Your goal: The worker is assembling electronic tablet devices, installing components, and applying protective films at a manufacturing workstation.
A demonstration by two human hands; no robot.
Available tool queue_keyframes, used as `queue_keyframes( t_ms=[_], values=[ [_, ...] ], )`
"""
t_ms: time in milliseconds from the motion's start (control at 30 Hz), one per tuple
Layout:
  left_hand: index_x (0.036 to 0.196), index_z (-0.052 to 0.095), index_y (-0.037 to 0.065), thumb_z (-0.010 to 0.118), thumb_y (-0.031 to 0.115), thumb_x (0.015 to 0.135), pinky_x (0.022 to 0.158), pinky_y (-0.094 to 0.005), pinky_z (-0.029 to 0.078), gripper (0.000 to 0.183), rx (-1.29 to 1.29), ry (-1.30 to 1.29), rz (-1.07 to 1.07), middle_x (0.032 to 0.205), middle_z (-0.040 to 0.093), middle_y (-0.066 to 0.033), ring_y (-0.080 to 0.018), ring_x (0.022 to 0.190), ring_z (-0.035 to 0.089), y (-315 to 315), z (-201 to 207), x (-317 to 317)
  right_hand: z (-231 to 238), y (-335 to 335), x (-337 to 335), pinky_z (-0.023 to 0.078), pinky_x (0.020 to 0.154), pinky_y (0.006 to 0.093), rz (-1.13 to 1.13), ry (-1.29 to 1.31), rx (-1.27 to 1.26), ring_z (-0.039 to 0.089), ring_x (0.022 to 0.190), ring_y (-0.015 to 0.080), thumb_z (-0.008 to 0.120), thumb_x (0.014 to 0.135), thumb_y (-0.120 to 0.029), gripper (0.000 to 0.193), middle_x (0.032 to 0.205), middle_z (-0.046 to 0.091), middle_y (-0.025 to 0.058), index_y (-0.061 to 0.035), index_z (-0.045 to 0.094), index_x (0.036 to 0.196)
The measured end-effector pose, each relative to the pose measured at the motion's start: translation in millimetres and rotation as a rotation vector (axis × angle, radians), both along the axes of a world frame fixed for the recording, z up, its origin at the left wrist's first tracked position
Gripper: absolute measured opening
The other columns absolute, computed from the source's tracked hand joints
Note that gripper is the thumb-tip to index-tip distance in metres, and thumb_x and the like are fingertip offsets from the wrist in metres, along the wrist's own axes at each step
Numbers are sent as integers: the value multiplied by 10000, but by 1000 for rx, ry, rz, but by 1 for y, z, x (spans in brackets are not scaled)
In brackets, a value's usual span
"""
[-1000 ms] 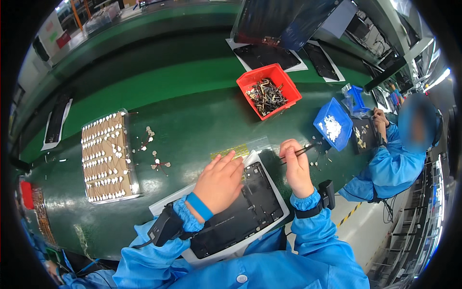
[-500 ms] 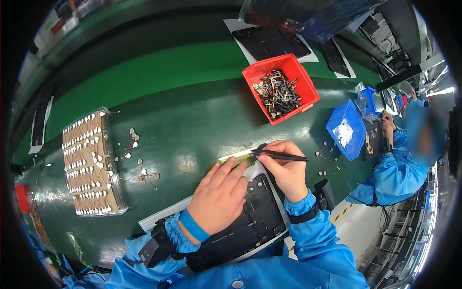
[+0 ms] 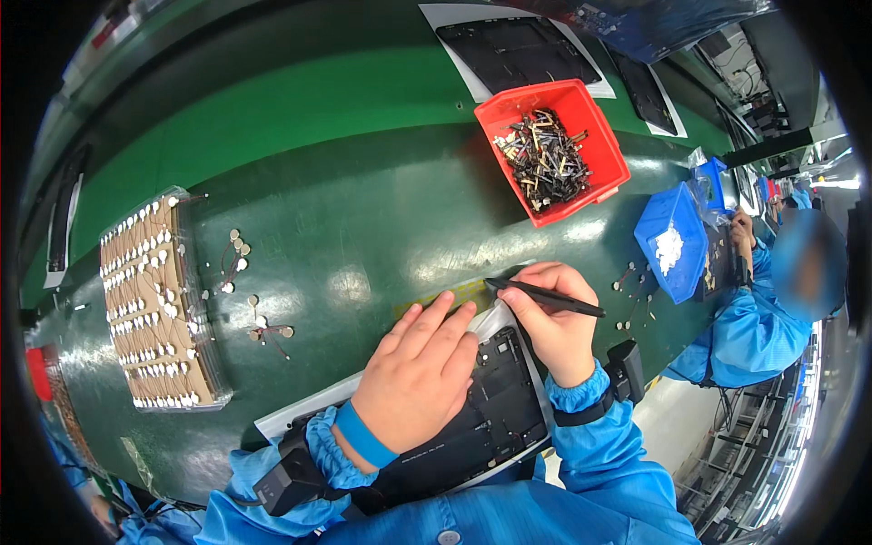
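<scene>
Here, hands, black tweezers in right, yellow strip nearby

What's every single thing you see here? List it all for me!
slim pointed tweezers: one, black, right hand's grip
thin strip: one, yellowish, by the tweezer tips
flat rectangular housing: one, black, under left hand
other flat housings: several, black, bench's far side
open plastic bin: one, red, beyond the hands, full of small parts
open plastic bins: two, blue, right
clear tray: one, brown inside, left, holding white wired pieces
loose wired pieces: several, silvery, beside tray and bins
workbench: one, green, underneath
co-worker: one, blue-clothed, right
hands: two, bare, centre
</scene>
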State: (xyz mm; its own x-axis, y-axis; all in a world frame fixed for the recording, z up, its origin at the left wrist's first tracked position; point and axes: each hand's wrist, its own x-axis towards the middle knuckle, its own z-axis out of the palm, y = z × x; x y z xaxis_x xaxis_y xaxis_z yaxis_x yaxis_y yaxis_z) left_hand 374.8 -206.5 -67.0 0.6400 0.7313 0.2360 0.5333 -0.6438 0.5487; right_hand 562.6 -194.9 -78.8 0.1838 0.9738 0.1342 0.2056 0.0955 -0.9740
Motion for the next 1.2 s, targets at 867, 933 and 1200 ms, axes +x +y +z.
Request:
queue_keyframes(
  t_ms=[867,933,1200],
  values=[
    [994,542,21,677,39,593,870,-405,426,423,53,-158,145,1100,524,-123,-315,1043,502,2,10,-12,32,-36,-14,532,695,311,88,457,-46,612,759,189,641,717,107,184,876,573,142,24,507,813],
    [951,560,21,670,15,595,809,-391,441,372,25,-145,153,1022,540,-117,-310,956,522,-3,24,-28,29,-45,-22,504,668,267,120,365,-136,595,736,142,673,712,73,189,811,599,105,-1,520,792],
    [774,624,38,675,-5,620,656,-358,452,168,-43,-179,237,795,556,-80,-268,745,537,-23,2,-51,11,-49,-35,452,605,223,163,137,-193,556,674,89,720,694,6,171,745,602,57,-7,562,755]
  ],
)
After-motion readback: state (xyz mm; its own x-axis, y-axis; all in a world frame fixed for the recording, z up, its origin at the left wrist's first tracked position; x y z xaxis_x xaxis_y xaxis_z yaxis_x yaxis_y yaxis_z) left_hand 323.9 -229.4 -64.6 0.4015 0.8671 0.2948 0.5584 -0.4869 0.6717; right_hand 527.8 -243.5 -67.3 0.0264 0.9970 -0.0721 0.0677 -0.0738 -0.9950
